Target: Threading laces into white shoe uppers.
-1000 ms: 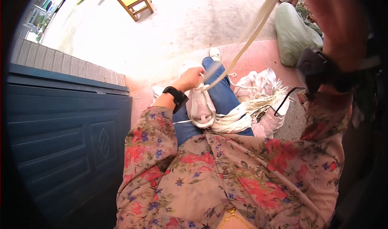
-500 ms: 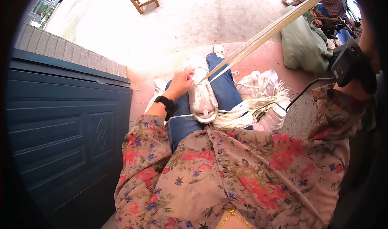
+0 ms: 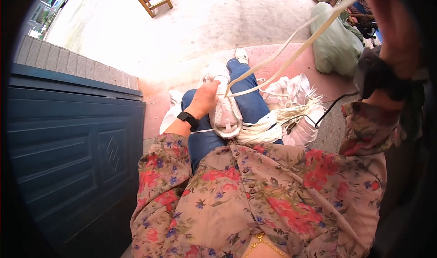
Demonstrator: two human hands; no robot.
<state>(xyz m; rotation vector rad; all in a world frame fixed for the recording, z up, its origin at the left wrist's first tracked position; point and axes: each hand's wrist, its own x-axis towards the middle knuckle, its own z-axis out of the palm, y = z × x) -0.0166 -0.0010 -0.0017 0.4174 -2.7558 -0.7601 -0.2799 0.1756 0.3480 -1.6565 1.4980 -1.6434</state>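
A pale pink and white sneaker [image 3: 226,114] lies on my lap, its heel toward me. My left hand [image 3: 205,98] is closed on the sneaker's upper near the lace holes. From there two strands of a cream shoelace [image 3: 314,37] run up to my right hand [image 3: 387,23], raised at the upper right. The right hand is closed around the lace, though its fingertips are blurred near the frame's edge. A bundle of cream shoelaces [image 3: 261,132] lies across my right thigh, beside the sneaker.
More pale sneakers [image 3: 287,91] are heaped to my right. Beyond them stands a stuffed green sack [image 3: 336,44]. A blue panelled door [image 3: 77,144] is close on my left, and a wooden chair [image 3: 152,3] stands far ahead. A black cable [image 3: 334,105] hangs from my right wrist.
The lace strands, straight and taut before, now bow slightly and spread apart. My right hand has come further into view at the top right. My left hand has shifted slightly toward me along the sneaker.
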